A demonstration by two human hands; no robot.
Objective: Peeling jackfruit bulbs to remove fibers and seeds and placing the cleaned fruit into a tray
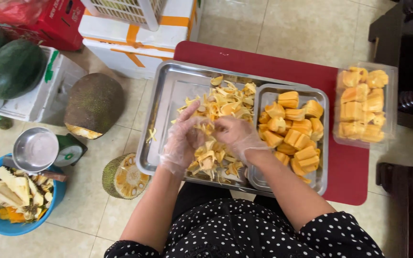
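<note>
left hand (183, 138) fingers curl on jackfruit scraps (216, 129) | right hand (237, 136) fingers pinch same pile | smaller tray (322, 143) of pods just right

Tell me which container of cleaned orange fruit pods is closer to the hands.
The small steel tray nested in the large tray, touching the right hand. The clear plastic box sits apart at the red table's right edge.

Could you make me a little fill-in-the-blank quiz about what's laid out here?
1. Both hands, left hand and right hand, wear clear ____.
2. The cleaned fruit pods lie in the smaller ____ tray.
3. The table top is ____.
4. The peelings fill a ____ bowl.

Missing words: gloves; metal; red; blue
</note>
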